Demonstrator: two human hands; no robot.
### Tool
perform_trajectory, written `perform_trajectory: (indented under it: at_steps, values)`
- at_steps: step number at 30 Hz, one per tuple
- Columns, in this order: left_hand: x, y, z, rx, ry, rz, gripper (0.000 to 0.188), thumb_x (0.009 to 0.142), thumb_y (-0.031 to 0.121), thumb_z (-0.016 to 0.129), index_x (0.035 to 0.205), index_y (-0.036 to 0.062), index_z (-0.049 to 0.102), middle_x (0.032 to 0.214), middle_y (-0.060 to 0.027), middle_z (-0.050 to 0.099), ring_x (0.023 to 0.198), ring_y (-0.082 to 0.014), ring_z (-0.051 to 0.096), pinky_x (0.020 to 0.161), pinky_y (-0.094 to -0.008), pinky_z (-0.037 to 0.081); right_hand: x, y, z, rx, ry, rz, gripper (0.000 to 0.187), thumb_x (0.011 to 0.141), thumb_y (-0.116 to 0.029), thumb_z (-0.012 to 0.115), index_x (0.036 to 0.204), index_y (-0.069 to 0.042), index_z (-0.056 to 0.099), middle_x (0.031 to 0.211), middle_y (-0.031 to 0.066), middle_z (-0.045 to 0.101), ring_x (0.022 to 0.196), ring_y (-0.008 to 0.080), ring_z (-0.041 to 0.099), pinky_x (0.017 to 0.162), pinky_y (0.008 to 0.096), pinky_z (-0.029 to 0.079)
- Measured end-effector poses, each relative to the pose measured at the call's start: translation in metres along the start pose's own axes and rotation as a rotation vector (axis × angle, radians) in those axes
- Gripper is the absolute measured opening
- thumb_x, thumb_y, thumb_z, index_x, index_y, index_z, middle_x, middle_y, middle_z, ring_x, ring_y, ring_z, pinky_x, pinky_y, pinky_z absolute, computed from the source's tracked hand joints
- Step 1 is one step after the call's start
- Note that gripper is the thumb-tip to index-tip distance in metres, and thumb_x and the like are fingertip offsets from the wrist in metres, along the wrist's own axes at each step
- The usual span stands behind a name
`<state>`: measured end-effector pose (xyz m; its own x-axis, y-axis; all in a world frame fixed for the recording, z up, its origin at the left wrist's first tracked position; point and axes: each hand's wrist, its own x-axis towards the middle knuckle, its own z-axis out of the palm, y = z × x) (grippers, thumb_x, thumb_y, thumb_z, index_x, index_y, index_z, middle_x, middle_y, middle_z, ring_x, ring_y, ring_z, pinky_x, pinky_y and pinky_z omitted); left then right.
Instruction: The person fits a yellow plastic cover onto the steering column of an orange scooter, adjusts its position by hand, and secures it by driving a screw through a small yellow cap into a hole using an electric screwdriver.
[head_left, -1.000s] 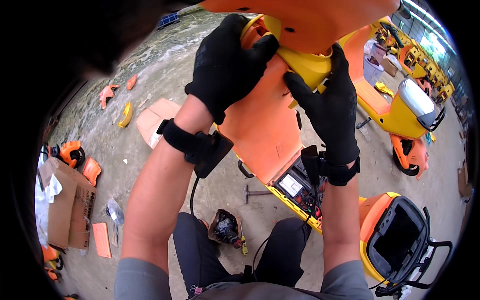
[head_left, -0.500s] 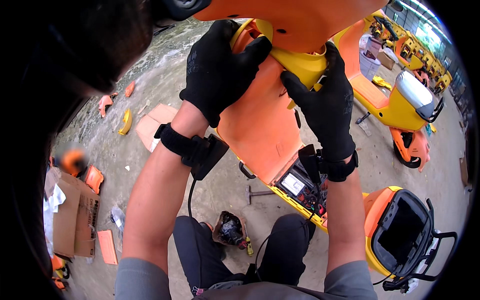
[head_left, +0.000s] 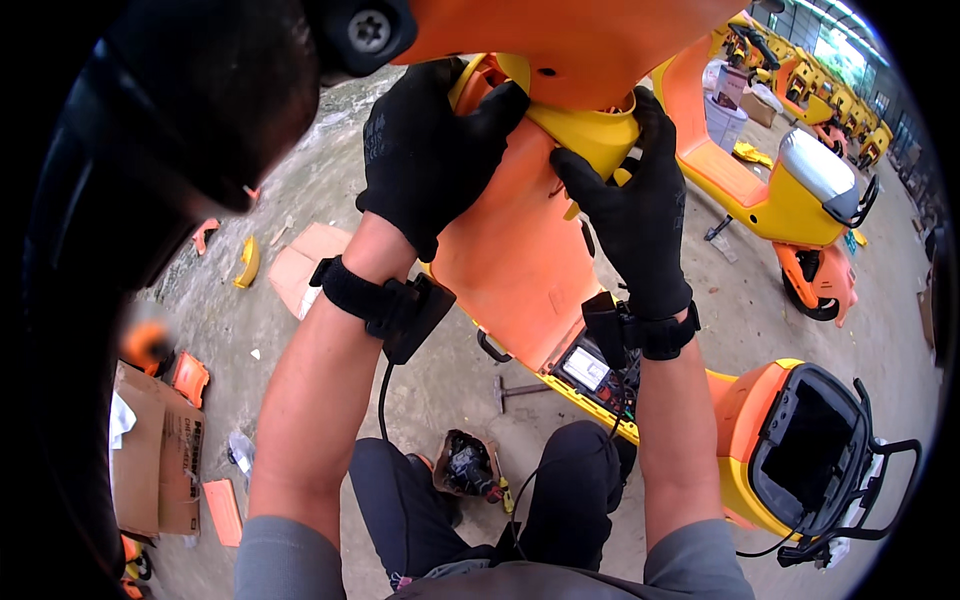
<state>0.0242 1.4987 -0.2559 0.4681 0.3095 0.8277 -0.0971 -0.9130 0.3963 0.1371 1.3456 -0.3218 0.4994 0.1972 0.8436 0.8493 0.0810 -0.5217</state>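
A curved yellow plastic cover (head_left: pixel 590 138) sits right under the orange front shell (head_left: pixel 590 35) of a scooter. My left hand (head_left: pixel 432 150), in a black glove, is closed round the cover's left end, thumb across its edge. On the right end my right hand (head_left: pixel 632 200), also gloved, grips with fingers behind and thumb in front. The cover's back side is hidden by the shell and my fingers. Below lies the scooter's orange floor panel (head_left: pixel 505 265), leading to an open compartment (head_left: pixel 592 365) with tools in it.
A black tyre-like part (head_left: pixel 190 90) looms at upper left. A hammer (head_left: pixel 520 390) and a bag of parts (head_left: pixel 467 465) lie near my legs. Cardboard boxes (head_left: pixel 155 450) stand left. A scooter body with an open seat bin (head_left: pixel 800 450) and another yellow-orange scooter (head_left: pixel 800 200) are right.
The whole view has shifted slightly, bringing more of the black part at upper left and a bolt into sight. Both hands keep their grip on the yellow cover.
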Motion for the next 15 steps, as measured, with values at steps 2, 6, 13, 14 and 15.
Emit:
perform_trajectory:
  at_steps: [2,6,13,14,15]
  values:
    - [-0.002,0.000,0.000,-0.014,-0.022,-0.049,0.038,0.086,0.035,0.078,0.099,0.0006,0.072,0.081,-0.0185,0.072,0.077,-0.0362,0.072,0.071,-0.0435,0.055,-0.001,-0.002,-0.001,0.024,-0.018,0.027,0.093,0.077,-0.027,0.090,0.149,0.005,0.040,0.133,0.0223,0.061,0.119,0.0325,0.065,0.095,0.0392,0.055]
    - [-0.005,0.002,0.000,-0.064,-0.017,-0.056,0.036,0.086,0.031,0.078,0.103,0.0008,0.071,0.089,-0.0191,0.073,0.084,-0.0377,0.072,0.074,-0.0434,0.055,-0.005,-0.004,-0.003,0.042,-0.039,0.052,0.088,0.080,-0.022,0.088,0.149,0.002,0.040,0.136,0.0183,0.057,0.118,0.0283,0.064,0.092,0.0393,0.058]
    - [-0.014,-0.003,0.001,-0.049,-0.030,0.100,0.050,0.088,0.027,0.079,0.127,0.0046,0.058,0.113,-0.0172,0.069,0.099,-0.0333,0.068,0.083,-0.0413,0.054,-0.007,0.000,0.010,0.064,0.069,0.048,0.090,0.078,-0.028,0.090,0.145,0.005,0.041,0.135,0.0220,0.058,0.117,0.0316,0.065,0.090,0.0403,0.058]
    - [-0.014,-0.004,0.001,-0.054,-0.045,0.085,0.055,0.085,0.028,0.080,0.130,0.0062,0.056,0.121,-0.0204,0.067,0.109,-0.0401,0.067,0.088,-0.0449,0.054,-0.007,0.000,0.010,0.072,0.071,0.078,0.090,0.077,-0.027,0.091,0.145,0.006,0.040,0.135,0.0220,0.058,0.116,0.0315,0.066,0.090,0.0404,0.058]
    - [-0.013,-0.005,0.001,-0.084,-0.050,0.099,0.057,0.084,0.029,0.081,0.130,0.0053,0.057,0.122,-0.0200,0.067,0.110,-0.0393,0.067,0.089,-0.0450,0.054,-0.007,0.000,0.010,0.087,0.059,0.043,0.090,0.077,-0.027,0.091,0.145,0.006,0.040,0.134,0.0218,0.058,0.116,0.0315,0.066,0.090,0.0403,0.058]
